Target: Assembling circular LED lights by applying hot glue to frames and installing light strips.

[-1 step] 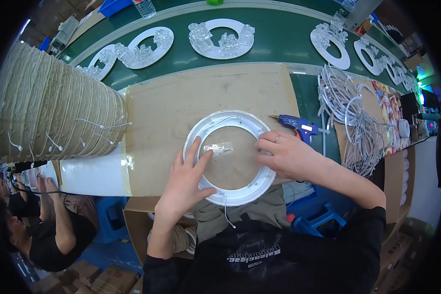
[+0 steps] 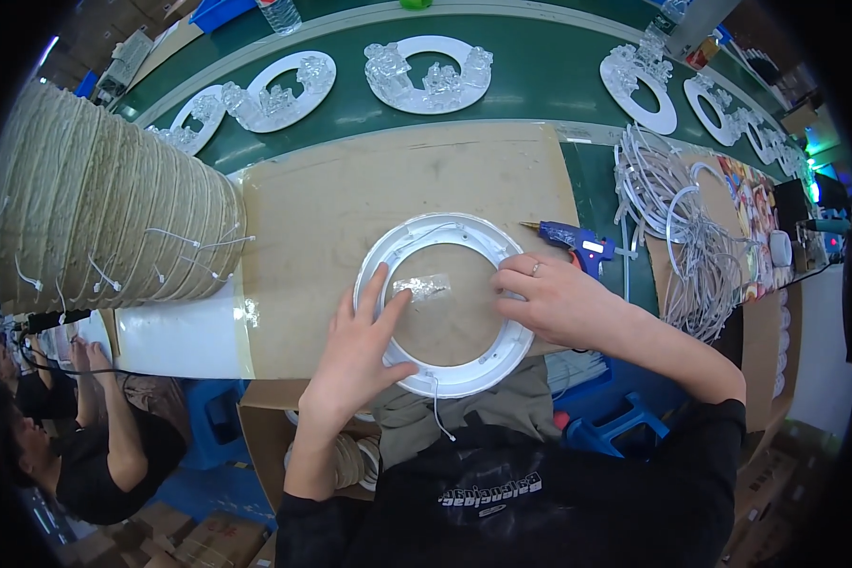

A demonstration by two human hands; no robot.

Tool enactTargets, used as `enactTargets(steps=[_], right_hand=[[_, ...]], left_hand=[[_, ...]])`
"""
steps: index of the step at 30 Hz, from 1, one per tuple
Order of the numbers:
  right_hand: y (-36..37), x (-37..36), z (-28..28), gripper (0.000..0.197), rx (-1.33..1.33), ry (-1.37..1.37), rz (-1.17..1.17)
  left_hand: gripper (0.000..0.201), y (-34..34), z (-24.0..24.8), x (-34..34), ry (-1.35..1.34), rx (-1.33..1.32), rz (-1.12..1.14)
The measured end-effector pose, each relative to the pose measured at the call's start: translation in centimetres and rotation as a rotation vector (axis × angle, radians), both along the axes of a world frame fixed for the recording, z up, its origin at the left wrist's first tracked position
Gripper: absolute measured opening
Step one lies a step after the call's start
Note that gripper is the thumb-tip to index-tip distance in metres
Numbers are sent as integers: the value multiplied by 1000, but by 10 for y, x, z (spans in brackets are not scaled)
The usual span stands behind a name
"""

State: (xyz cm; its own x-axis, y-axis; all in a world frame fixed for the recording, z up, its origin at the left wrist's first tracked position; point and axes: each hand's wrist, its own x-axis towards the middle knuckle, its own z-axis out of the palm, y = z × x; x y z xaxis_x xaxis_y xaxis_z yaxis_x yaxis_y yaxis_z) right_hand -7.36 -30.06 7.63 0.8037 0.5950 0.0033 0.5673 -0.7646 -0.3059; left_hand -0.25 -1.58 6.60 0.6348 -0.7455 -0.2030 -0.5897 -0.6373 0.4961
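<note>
A round white ring-shaped frame (image 2: 469,379) with a channel in it lies on the brown board, its near edge overhanging toward my lap. Thin white wire runs in its far part, and a short white lead (image 2: 438,417) with a small plug hangs off the near side. My left hand (image 2: 355,346) rests across the ring's left side, fingers spread, thumb at the near inner rim. At the right side, my right hand (image 2: 549,301) has its fingers bent over the ring's inner edge. What lies under those fingertips is hidden. A blue glue gun (image 2: 568,237) lies just beyond my right hand.
Brown board (image 2: 303,218) covers the worktop. A large cord-wrapped cylinder (image 2: 114,199) stands left, white leads hanging from it. Bundled white cables (image 2: 696,251) lie right. White rings with clear plastic pieces (image 2: 428,102) line the green surface beyond. A person (image 2: 104,464) sits at left.
</note>
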Motion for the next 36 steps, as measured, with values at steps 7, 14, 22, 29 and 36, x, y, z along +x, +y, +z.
enactTargets(steps=[7, 14, 22, 29, 36], right_hand=[[-2, -3, 6, 28, 9, 17, 62], [-6, -4, 3, 30, 14, 39, 56], [-8, 0, 2, 23, -16, 46, 91], [-8, 2, -1, 19, -1, 12, 91], [-9, 3, -6, 38, 64, -49, -3]], left_hand=[[90, 0, 0, 1, -4, 5, -3], [90, 0, 1, 0, 5, 20, 8], [88, -1, 1, 0, 23, 3, 11], [88, 0, 1, 1, 17, 2, 10], [89, -1, 0, 0, 19, 7, 9]])
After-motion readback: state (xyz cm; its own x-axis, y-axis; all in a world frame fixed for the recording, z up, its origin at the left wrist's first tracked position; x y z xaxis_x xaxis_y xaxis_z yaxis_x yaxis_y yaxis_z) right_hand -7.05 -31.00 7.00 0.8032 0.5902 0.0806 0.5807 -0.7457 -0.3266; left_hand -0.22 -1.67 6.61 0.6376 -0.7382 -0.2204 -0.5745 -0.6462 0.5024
